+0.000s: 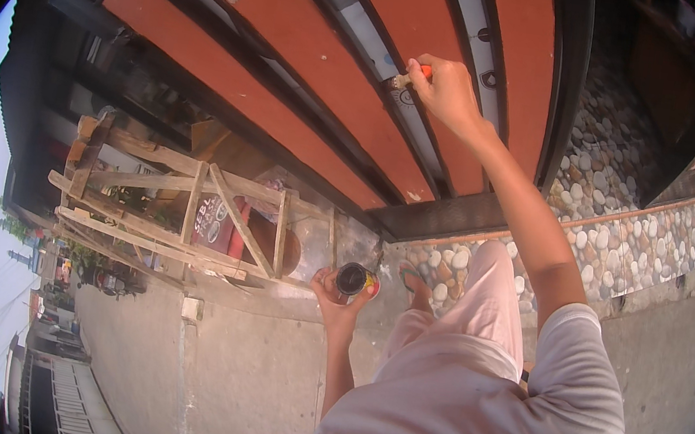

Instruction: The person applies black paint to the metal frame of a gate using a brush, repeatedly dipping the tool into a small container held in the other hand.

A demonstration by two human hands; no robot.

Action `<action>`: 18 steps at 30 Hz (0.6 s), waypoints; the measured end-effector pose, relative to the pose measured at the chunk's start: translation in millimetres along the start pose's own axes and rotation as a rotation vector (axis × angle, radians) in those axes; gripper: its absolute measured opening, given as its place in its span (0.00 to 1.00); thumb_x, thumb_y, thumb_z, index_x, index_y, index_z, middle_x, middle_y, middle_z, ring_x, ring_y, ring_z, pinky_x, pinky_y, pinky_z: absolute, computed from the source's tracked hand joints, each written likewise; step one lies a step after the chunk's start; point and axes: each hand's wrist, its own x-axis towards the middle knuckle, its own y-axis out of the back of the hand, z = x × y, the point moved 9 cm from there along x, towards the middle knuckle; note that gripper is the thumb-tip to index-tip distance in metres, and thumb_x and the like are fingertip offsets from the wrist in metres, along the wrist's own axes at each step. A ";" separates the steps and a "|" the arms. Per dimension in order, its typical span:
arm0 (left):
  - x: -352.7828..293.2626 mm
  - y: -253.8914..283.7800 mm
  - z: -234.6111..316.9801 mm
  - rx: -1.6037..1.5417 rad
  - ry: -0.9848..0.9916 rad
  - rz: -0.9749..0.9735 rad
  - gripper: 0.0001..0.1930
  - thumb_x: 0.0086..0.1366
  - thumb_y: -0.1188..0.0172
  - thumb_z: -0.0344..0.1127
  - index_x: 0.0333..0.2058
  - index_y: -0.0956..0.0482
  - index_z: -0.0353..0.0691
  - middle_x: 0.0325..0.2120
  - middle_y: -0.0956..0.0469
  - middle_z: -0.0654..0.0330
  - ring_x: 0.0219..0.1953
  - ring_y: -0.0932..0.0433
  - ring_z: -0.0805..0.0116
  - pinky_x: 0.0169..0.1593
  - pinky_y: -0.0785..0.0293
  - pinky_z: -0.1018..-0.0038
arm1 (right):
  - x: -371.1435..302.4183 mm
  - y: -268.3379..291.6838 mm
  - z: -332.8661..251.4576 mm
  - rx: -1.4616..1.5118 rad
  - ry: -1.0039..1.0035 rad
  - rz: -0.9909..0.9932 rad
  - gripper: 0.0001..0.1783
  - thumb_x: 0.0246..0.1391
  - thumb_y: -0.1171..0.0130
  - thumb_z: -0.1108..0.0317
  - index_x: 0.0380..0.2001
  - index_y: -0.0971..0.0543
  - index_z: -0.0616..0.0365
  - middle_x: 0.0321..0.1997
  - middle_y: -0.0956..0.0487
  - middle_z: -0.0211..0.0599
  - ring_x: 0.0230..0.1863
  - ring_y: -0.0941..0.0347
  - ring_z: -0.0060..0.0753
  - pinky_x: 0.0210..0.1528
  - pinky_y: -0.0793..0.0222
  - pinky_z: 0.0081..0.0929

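My right hand (449, 92) is raised and closed round the orange handle of a paintbrush (404, 80). The brush's bristles meet a dark bar between two orange-red panels (333, 57) of a gate or wall front. Lower down, at about waist height, my left hand (343, 297) is wrapped round a small open paint can (354, 280). Dark paint shows inside the can, and its side has a red and yellow label. Pale strips with printed round marks (481, 50) show in the gaps between the dark bars.
To the left stands a wooden frame (193, 188) of rough planks, with a red sign behind it. A pebbled ledge (606, 255) runs to the right along the gate's foot. Concrete paving (258, 363) lies below, and a street with houses extends far left.
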 end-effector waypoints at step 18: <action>3.5 5.4 -6.9 0.023 -0.015 0.002 0.43 0.49 0.27 0.23 0.57 0.48 0.41 0.47 0.30 0.56 0.50 0.27 0.66 0.49 0.26 0.72 | 33.8 18.6 -42.9 0.039 0.064 -0.006 0.18 0.61 0.50 0.65 0.24 0.19 0.67 0.13 0.21 0.34 0.10 0.36 0.22 0.17 0.39 0.24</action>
